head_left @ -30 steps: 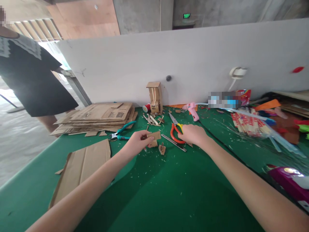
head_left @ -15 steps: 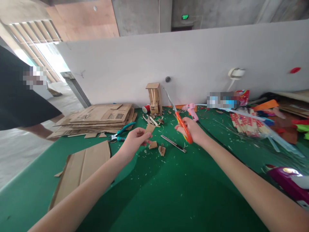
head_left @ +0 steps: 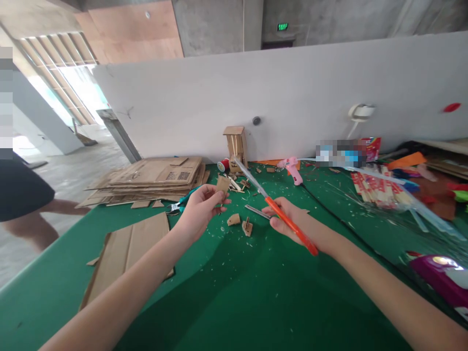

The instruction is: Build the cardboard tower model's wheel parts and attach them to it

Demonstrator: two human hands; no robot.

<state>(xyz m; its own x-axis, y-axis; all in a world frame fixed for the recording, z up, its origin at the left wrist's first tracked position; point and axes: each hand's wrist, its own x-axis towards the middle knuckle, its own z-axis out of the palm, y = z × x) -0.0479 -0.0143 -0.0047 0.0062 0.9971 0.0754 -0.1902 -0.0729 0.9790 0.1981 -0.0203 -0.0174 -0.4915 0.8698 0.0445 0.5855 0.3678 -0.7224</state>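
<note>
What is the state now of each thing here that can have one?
left hand: closed on cardboard piece, held above green table.
right hand: closed on scissors.
scissors: in the air, blades blurred, open or closed unclear.
pliers: lying flat, untouched.
glue gun: lying down, untouched.
cardboard stack: flat, piled.

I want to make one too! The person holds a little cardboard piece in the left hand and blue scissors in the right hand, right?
Not quite. The scissors in the right hand have orange handles, not blue. The left hand does hold a little cardboard piece. The head view shows this.
</note>
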